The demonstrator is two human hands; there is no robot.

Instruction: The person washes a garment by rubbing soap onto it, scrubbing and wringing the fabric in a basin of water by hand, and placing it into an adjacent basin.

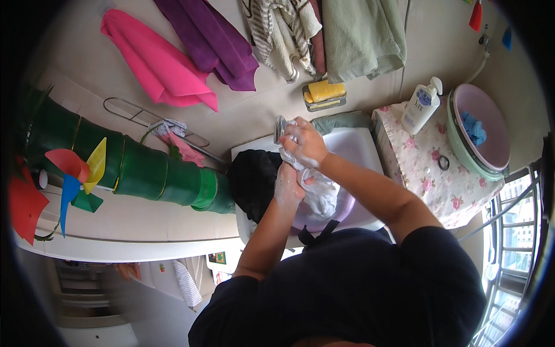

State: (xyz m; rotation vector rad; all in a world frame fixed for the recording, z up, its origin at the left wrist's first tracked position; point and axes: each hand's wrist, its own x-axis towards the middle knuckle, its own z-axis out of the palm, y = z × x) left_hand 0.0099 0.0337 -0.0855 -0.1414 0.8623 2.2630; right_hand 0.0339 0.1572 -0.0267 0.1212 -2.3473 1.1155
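Right now, in the head view, I have both hands wringing and rubbing a soapy white cloth (315,188) over the white sink (358,141). My right hand (305,141) is closed around the upper end of the cloth, at twelve o'clock from my left hand (287,186), which is wrapped tight around the middle, lather covering its back. The cloth hangs down into a lilac basin (341,211) set in the sink; I judge the work goes best if I keep the two grips close, rub the gathered folds against each other, and stay above the basin so suds and drips fall inside rather than onto the sink's rim. What the basin holds besides the cloth's lower end I cannot tell, as my arms cover it. A black garment (254,176) lies over the sink's edge at nine o'clock from my hands. At two o'clock, on the flowered surface (430,173), stands a white pump bottle (421,105), and just beyond it at three o'clock sits a pink bowl nested in a green one (483,130), with a blue cloth (474,128) crumpled inside. At twelve o'clock a wall rack holds a yellow sponge (325,91).
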